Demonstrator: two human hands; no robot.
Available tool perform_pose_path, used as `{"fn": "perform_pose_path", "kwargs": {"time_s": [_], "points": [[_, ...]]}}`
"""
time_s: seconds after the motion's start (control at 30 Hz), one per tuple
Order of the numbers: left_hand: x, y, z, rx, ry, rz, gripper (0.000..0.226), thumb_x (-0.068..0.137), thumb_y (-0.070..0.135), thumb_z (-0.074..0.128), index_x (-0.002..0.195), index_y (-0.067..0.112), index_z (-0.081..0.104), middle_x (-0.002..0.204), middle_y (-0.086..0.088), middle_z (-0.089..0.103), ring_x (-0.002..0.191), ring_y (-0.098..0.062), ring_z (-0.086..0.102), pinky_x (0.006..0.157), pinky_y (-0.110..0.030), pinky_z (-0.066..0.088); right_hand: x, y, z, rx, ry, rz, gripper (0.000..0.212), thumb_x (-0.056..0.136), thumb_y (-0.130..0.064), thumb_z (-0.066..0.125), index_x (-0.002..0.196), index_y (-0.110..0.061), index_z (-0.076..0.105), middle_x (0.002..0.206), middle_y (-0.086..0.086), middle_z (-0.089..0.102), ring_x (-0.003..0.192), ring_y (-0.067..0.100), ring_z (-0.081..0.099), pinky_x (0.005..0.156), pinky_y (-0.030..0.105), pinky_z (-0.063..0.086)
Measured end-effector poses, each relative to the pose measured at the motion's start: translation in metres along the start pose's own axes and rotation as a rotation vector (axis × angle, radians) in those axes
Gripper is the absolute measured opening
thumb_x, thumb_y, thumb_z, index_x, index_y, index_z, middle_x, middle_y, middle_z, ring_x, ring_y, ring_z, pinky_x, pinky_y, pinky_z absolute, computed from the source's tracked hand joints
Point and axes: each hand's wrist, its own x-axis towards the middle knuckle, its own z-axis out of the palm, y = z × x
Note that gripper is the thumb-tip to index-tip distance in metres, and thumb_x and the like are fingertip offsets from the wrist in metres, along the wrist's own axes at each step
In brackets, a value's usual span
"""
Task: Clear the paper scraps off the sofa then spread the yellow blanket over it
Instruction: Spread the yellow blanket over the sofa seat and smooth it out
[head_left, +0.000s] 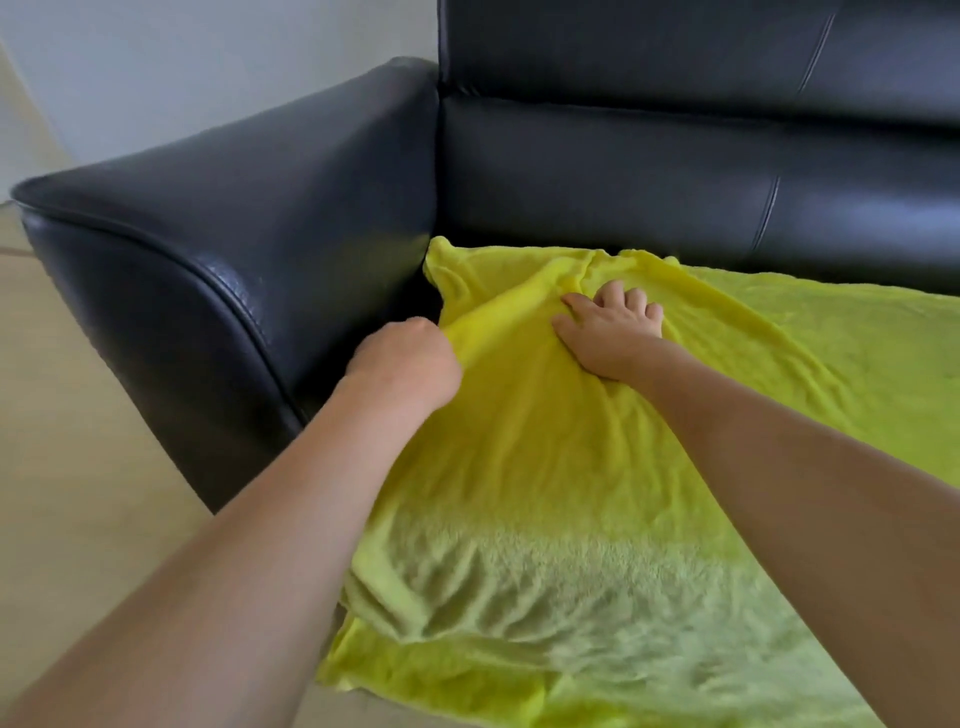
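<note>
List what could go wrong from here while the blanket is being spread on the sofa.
1. The left hand grips the blanket edge by the armrest; a hard tug could drag the cloth off the seat toward the floor.
2. The right hand presses on a bunched ridge, so folds may get pinned rather than smoothed.
3. The near edge already hangs over the seat front and could slide down further.

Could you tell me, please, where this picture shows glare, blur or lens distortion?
Head view: soft glare streaks the sofa backrest and armrest; the blanket looks washed out and pale near the bottom edge, saturated higher up; wide-angle distortion stretches both forearms toward the corners; the left hand and right hand are reasonably sharp, with slight softness over the blanket's right side.
</note>
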Motion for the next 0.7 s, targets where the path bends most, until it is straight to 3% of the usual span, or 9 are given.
{"fn": "perform_pose_path", "kwargs": {"time_s": [0.17, 0.3, 0.4, 0.43, 0.5, 0.57, 0.6, 0.67, 0.7], "points": [[0.013, 0.012, -0.003, 0.022, -0.086, 0.037, 0.030, 0.092, 0.019, 0.047, 0.114, 0.005, 0.063, 0.108, -0.013, 0.063, 0.098, -0.033, 0.062, 0.081, -0.038, 0.050, 0.001, -0.001, 0.000, 0.003, 0.002, -0.002, 0.060, 0.092, -0.062, 0.015, 0.145, -0.038, 0.029, 0.141, 0.008, 0.033, 0.127, 0.035, 0.029, 0.105, 0.052, 0.021], [0.022, 0.016, -0.025, -0.564, -0.059, -0.073, 0.032, 0.095, 0.016, 0.045, 0.122, 0.003, 0.055, 0.094, -0.002, 0.052, 0.083, -0.022, 0.051, 0.077, -0.031, 0.043, 0.002, 0.000, 0.002, 0.003, 0.006, -0.003, 0.061, 0.092, -0.061, 0.014, 0.145, -0.038, 0.029, 0.141, 0.009, 0.033, 0.126, 0.035, 0.029, 0.104, 0.052, 0.021], [0.022, 0.018, -0.034, -0.905, -0.138, -0.199, 0.012, 0.093, 0.008, 0.046, 0.096, 0.002, 0.056, 0.090, -0.008, 0.057, 0.077, -0.024, 0.055, 0.063, -0.029, 0.046, 0.002, 0.000, 0.002, 0.009, 0.006, -0.010, 0.061, 0.092, -0.062, 0.014, 0.145, -0.037, 0.029, 0.143, 0.010, 0.032, 0.127, 0.035, 0.029, 0.104, 0.052, 0.021], [0.023, 0.018, -0.036, -0.972, -0.194, -0.226, 0.013, 0.091, 0.009, 0.047, 0.097, 0.004, 0.058, 0.097, -0.013, 0.061, 0.083, -0.028, 0.060, 0.069, -0.033, 0.051, 0.002, 0.000, 0.001, 0.010, 0.005, -0.010, 0.061, 0.092, -0.062, 0.014, 0.146, -0.037, 0.029, 0.143, 0.010, 0.031, 0.128, 0.036, 0.029, 0.104, 0.052, 0.021], [0.028, 0.016, -0.035, -1.048, -0.237, -0.248, 0.035, 0.088, 0.012, 0.050, 0.121, 0.004, 0.057, 0.125, -0.018, 0.059, 0.108, -0.035, 0.059, 0.095, -0.046, 0.049, 0.001, 0.000, 0.000, 0.015, 0.002, -0.013, 0.061, 0.092, -0.062, 0.014, 0.146, -0.037, 0.029, 0.144, 0.010, 0.031, 0.128, 0.036, 0.028, 0.105, 0.052, 0.021], [0.038, 0.014, -0.029, -0.921, -0.107, -0.221, 0.045, 0.088, 0.011, 0.050, 0.132, 0.003, 0.052, 0.135, -0.016, 0.052, 0.115, -0.033, 0.052, 0.099, -0.039, 0.042, 0.000, 0.000, -0.001, 0.017, -0.002, -0.021, 0.061, 0.092, -0.061, 0.015, 0.146, -0.036, 0.029, 0.143, 0.010, 0.031, 0.128, 0.035, 0.028, 0.106, 0.052, 0.021], [0.041, 0.013, -0.023, -0.692, -0.036, -0.187, 0.043, 0.089, 0.012, 0.048, 0.131, 0.004, 0.053, 0.134, -0.014, 0.049, 0.113, -0.031, 0.049, 0.091, -0.034, 0.040, 0.000, -0.001, -0.002, 0.015, -0.002, -0.022, 0.060, 0.093, -0.060, 0.015, 0.145, -0.036, 0.030, 0.143, 0.010, 0.031, 0.128, 0.036, 0.028, 0.106, 0.052, 0.021], [0.036, 0.014, -0.007, 0.022, 0.014, -0.113, 0.044, 0.087, 0.020, 0.044, 0.129, 0.009, 0.052, 0.129, -0.009, 0.036, 0.115, -0.031, 0.037, 0.086, -0.038, 0.033, 0.000, -0.002, -0.003, 0.004, -0.008, -0.023, 0.060, 0.093, -0.059, 0.015, 0.145, -0.034, 0.029, 0.144, 0.010, 0.030, 0.128, 0.036, 0.028, 0.106, 0.052, 0.021], [0.029, 0.014, 0.001, 0.357, 0.033, -0.059, 0.049, 0.086, 0.024, 0.043, 0.133, 0.012, 0.050, 0.128, -0.007, 0.029, 0.118, -0.031, 0.030, 0.091, -0.041, 0.028, 0.000, -0.002, -0.004, 0.004, -0.012, -0.024, 0.059, 0.093, -0.058, 0.015, 0.145, -0.034, 0.029, 0.144, 0.010, 0.030, 0.128, 0.036, 0.028, 0.106, 0.052, 0.021]]}}
